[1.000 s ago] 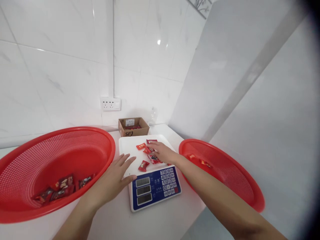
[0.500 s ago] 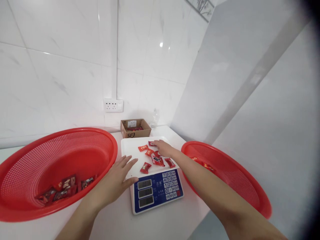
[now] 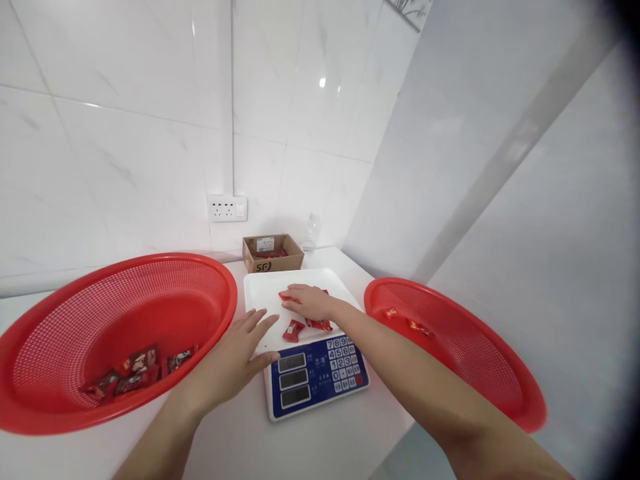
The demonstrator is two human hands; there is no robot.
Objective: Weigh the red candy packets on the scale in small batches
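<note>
My right hand (image 3: pixel 310 302) reaches across the white pan of a digital scale (image 3: pixel 320 377). Its fingers are apart and bent low over the wrapped candies, touching an orange-red candy (image 3: pixel 286 297). Part of a larger red packet (image 3: pixel 319 325) shows under the palm; the hand and forearm hide the rest of the group. A single red candy (image 3: pixel 293 330) lies near the pan's front edge. My left hand (image 3: pixel 240 350) holds nothing, fingers spread, at the scale's left front corner.
At left stands a red plastic basket (image 3: pixel 223 280) with several dark red packets inside. Another red basket (image 3: pixel 500 340), holding a few orange-red candies, is at right. Behind the scale are a cardboard box (image 3: pixel 273 263) and a clear bottle (image 3: pixel 311 233), near the wall.
My right hand has moved left and slightly forward over the candies, covering more of them. The dark red candy at the back is now out of sight. My left hand is nearly still.
</note>
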